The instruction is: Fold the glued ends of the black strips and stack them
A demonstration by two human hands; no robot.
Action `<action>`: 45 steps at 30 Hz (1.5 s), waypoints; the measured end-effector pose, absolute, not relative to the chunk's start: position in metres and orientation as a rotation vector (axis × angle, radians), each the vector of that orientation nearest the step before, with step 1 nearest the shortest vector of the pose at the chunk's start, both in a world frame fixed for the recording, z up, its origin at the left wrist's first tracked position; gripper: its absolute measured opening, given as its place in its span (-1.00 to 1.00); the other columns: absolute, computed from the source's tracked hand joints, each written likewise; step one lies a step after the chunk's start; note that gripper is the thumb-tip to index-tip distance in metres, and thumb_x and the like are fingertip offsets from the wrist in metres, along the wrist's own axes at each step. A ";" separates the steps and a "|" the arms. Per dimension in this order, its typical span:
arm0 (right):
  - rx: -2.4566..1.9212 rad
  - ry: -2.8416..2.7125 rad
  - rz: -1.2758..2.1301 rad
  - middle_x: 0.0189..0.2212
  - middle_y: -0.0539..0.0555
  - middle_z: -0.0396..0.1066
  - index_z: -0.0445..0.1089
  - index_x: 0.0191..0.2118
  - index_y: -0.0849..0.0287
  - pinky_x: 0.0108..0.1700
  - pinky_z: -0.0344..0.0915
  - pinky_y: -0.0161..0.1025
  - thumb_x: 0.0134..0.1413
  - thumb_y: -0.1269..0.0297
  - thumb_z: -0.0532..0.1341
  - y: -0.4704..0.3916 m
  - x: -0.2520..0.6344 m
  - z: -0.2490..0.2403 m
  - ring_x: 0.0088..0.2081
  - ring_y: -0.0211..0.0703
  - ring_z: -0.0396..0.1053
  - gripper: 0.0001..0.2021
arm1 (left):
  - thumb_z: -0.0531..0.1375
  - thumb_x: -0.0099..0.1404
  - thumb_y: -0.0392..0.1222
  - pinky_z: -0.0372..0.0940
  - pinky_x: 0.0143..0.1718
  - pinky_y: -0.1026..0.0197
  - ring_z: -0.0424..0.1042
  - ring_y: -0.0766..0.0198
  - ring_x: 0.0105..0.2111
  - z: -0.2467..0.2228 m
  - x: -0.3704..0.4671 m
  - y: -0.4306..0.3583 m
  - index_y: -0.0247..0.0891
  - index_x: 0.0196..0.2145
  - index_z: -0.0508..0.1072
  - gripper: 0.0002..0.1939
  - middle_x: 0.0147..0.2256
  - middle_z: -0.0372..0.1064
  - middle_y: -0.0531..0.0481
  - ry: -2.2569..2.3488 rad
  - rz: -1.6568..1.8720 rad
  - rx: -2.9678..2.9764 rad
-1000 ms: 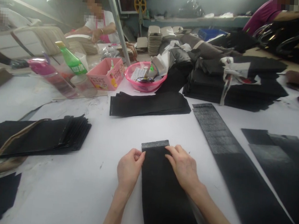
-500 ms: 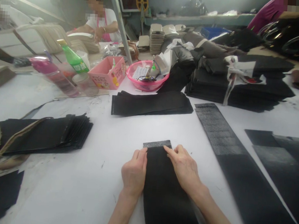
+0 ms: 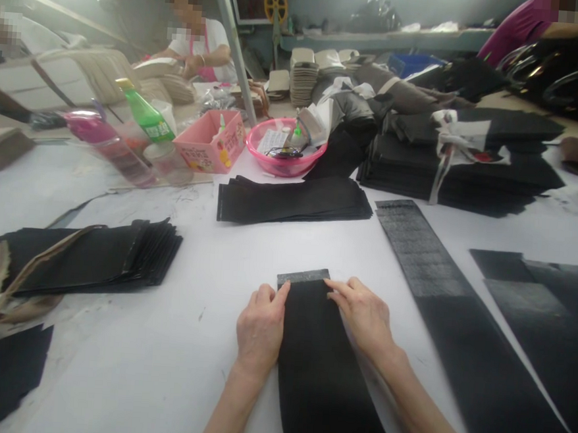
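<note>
A long black strip (image 3: 322, 370) of leather-like sheet lies lengthwise in front of me, with a greyish band (image 3: 303, 278) across its far end. At the left edge, just below that band, my left hand (image 3: 261, 327) is closed, its index finger pressed on the corner and the other fingers curled. My right hand (image 3: 364, 314) pinches the opposite edge between thumb and index finger at about the same height. To the right lies a row of overlapping black strips (image 3: 458, 340), their far ends greyish and stepped.
A stack of black strips (image 3: 295, 200) lies beyond my hands, and a tied bundle (image 3: 73, 257) is at left. Farther back stand a pink basin (image 3: 285, 167), a pink box (image 3: 210, 142), bottles (image 3: 147, 114) and a tied black pile (image 3: 461, 166). A co-worker (image 3: 202, 45) sits behind.
My left index finger has shifted slightly up and right onto the strip's corner. My right hand has moved a little up and right along its edge.
</note>
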State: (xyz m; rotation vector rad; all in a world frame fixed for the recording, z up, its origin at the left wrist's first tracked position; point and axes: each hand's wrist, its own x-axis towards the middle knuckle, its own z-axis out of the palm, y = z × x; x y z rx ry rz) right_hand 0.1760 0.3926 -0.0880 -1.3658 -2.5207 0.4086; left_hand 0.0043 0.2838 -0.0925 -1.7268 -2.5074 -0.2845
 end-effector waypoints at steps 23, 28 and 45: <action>-1.360 -2.301 0.659 -0.38 -0.08 0.43 0.47 -0.10 -0.14 -0.38 0.16 -0.31 0.16 0.15 0.20 0.399 0.183 -0.093 -0.37 -0.25 0.39 -0.79 | 0.03 0.41 -0.12 0.12 -0.36 0.26 0.37 0.27 -0.34 -0.095 -0.006 0.281 -0.09 -0.09 0.45 -0.76 -0.31 0.35 0.04 -2.557 -0.582 -1.668; -1.356 -1.864 1.140 -0.48 -0.04 0.44 0.48 -0.32 0.11 -0.39 0.23 -0.31 0.08 0.00 0.21 0.412 0.190 -0.099 -0.45 -0.22 0.36 -0.72 | 0.14 0.32 -0.10 0.10 -0.42 0.30 0.38 0.32 -0.45 -0.091 -0.017 0.285 -0.13 -0.21 0.42 -0.87 -0.41 0.40 0.12 -2.771 -0.913 -1.533; -0.912 -1.732 1.537 -0.58 -0.07 0.30 0.35 -0.47 0.19 -0.45 0.16 -0.35 0.03 0.05 0.28 0.370 0.166 -0.054 -0.52 -0.30 0.22 -0.71 | 0.25 0.19 0.00 0.18 -0.60 0.36 0.35 0.36 -0.55 -0.043 0.047 0.269 -0.29 -0.18 0.51 -0.66 -0.45 0.45 -0.02 -2.832 -2.360 -1.289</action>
